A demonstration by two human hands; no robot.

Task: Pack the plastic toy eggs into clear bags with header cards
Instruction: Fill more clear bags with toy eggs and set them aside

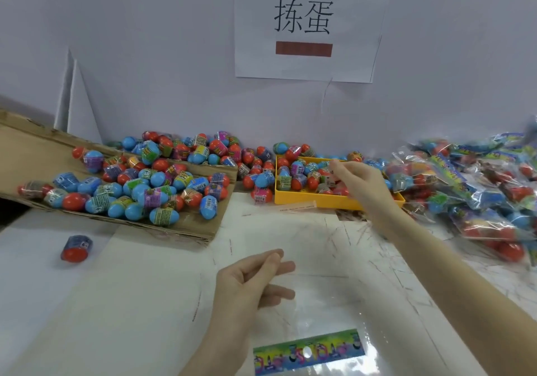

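White bench [139, 303]: left hand [250, 277] pinches the clear bag [319, 311] by its mouth, header card [308, 352] nearest. Right hand [357, 183] reaches into the yellow tray [313, 201] of toy eggs [296, 176], its grip curled, perhaps around one.
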